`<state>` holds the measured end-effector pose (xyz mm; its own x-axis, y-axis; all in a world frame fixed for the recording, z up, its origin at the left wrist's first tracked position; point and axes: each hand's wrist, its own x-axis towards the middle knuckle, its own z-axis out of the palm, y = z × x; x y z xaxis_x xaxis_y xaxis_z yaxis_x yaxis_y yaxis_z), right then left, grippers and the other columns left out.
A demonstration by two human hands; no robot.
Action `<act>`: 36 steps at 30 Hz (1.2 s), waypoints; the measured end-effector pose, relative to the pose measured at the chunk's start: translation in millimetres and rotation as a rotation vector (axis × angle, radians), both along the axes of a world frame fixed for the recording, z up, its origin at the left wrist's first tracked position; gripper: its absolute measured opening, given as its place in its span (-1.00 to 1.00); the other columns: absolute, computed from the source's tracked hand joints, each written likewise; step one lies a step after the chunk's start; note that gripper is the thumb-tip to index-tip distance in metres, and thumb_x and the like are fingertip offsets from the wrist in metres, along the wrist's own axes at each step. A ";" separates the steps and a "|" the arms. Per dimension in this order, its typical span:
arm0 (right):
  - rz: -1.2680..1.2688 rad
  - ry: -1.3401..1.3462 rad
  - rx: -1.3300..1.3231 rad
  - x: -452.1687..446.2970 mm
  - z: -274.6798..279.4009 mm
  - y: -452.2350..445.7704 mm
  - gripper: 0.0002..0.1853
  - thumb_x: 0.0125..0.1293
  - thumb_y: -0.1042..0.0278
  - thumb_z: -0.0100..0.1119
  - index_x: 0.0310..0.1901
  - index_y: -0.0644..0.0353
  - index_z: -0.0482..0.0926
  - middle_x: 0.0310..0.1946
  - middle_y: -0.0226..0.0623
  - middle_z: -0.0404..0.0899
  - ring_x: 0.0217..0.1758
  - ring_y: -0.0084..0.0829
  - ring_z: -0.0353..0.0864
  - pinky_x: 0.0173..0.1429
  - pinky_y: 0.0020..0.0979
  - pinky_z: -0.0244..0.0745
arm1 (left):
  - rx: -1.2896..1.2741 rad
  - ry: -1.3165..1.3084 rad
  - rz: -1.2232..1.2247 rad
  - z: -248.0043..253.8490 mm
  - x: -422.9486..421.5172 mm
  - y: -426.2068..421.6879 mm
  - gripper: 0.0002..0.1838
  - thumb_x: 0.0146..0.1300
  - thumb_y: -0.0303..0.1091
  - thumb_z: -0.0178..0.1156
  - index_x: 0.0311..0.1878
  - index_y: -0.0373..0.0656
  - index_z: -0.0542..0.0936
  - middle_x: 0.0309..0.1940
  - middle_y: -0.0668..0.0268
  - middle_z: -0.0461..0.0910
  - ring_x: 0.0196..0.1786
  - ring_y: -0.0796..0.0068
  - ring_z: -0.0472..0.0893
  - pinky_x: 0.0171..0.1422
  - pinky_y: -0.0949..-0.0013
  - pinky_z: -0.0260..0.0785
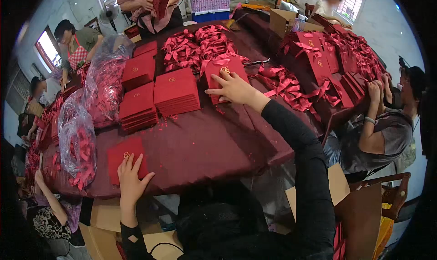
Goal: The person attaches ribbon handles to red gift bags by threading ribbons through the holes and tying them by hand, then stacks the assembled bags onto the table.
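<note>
My left hand (132,176) lies with spread fingers on a flat red paper envelope or bag (119,151) with a gold monogram, near the table's front edge. My right hand (239,89) reaches farther in, its fingers spread over another red piece with a gold monogram (214,73). A pink-red ribbon shows along that piece's top edge. Between the hands stand neat stacks of the same red pieces, one stack (177,94) in the middle and another (137,107) to its left. Whether the pieces are envelopes or bags, I cannot tell.
Heaps of red ribbon (198,44) cover the table's far side. Clear plastic bags (77,141) of ribbon stand at the left. Co-workers sit or stand around, one (387,132) at the right. Open cardboard boxes (357,214) flank me below the dark red tablecloth (214,146).
</note>
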<state>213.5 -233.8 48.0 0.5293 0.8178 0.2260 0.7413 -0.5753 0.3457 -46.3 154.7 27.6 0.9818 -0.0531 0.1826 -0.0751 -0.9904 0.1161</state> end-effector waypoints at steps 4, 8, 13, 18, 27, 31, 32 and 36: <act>0.037 -0.051 0.001 4.8 -8.3 -5.1 -0.47 0.28 -0.06 0.08 0.30 -0.45 0.32 0.36 -0.12 0.20 0.37 0.13 0.21 0.23 0.14 0.33 | -0.016 -0.063 -0.031 -2.9 0.1 1.0 -0.29 0.07 0.01 0.35 0.28 -0.04 0.44 0.23 0.05 0.37 0.32 -0.01 0.28 0.42 -0.04 0.02; 0.064 -0.074 0.020 5.6 -12.3 -5.6 -0.56 0.37 0.02 -0.01 0.28 -0.37 0.35 0.36 -0.10 0.18 0.38 0.15 0.19 0.26 0.15 0.31 | 0.001 -0.125 -0.087 5.1 4.3 -13.5 -0.30 0.05 0.00 0.36 0.26 -0.05 0.46 0.16 0.08 0.38 0.27 0.00 0.31 0.42 -0.06 0.02; 0.007 -0.047 -0.061 -1.7 -6.0 -3.2 -0.53 0.37 0.13 -0.02 0.32 -0.39 0.29 0.39 -0.06 0.13 0.41 0.20 0.14 0.32 0.16 0.25 | -0.010 -0.218 -0.214 19.4 10.6 -49.9 -0.30 0.01 -0.01 0.39 0.24 -0.06 0.47 0.09 0.09 0.39 0.22 0.03 0.34 0.42 -0.11 0.03; 0.120 -0.202 0.224 -17.2 2.9 -16.7 -0.37 0.26 -0.15 0.06 0.35 -0.23 0.25 0.30 -0.15 0.28 0.31 -0.08 0.32 0.35 -0.01 0.20 | -0.049 -0.240 -0.396 19.4 12.1 -106.5 -0.27 -0.02 0.02 0.42 0.23 -0.06 0.47 0.10 0.08 0.37 0.19 -0.01 0.34 0.35 -0.14 0.11; -0.441 0.177 0.484 -25.0 -50.2 -139.8 -0.78 0.12 0.35 0.21 -0.16 0.06 0.65 -0.29 -0.15 0.54 -0.19 -0.09 0.57 -0.14 -0.15 0.51 | -0.111 -0.156 -0.415 -10.6 20.5 -197.3 -0.28 0.16 0.17 0.23 0.27 -0.13 0.43 0.08 -0.03 0.41 0.14 -0.02 0.38 0.25 -0.04 0.18; -0.424 0.219 0.508 -20.4 -54.9 -151.0 -0.80 0.13 0.37 0.19 -0.19 0.15 0.64 -0.31 -0.12 0.54 -0.18 -0.05 0.58 -0.15 -0.14 0.50 | -0.197 -0.086 -0.345 -5.1 49.3 -185.0 -0.34 0.27 0.06 0.14 0.28 -0.23 0.39 0.18 -0.06 0.39 0.22 -0.04 0.37 0.28 0.01 0.21; -0.411 0.201 0.528 -19.7 -55.5 -151.9 -0.82 0.13 0.37 0.19 -0.22 0.16 0.63 -0.32 -0.13 0.54 -0.19 -0.05 0.58 -0.15 -0.13 0.49 | -0.178 -0.120 -0.272 -5.3 59.8 -175.7 -0.35 0.26 0.04 0.13 0.27 -0.25 0.40 0.20 -0.04 0.41 0.24 -0.01 0.38 0.27 0.03 0.23; -0.366 0.126 0.600 -23.2 -52.2 -145.2 -0.88 0.14 0.43 0.21 -0.28 0.23 0.58 -0.29 -0.16 0.55 -0.22 -0.12 0.60 -0.15 -0.20 0.51 | -0.041 -0.081 -0.204 -19.3 79.6 -146.0 -0.27 0.17 0.05 0.23 0.26 -0.34 0.40 0.12 0.02 0.45 0.18 0.08 0.40 0.24 0.13 0.21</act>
<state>190.3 -379.0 -4.2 0.7979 0.3363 0.5002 0.4776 -0.8590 -0.1842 33.4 8.7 8.3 0.9333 -0.2403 0.2667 -0.2844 -0.9483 0.1408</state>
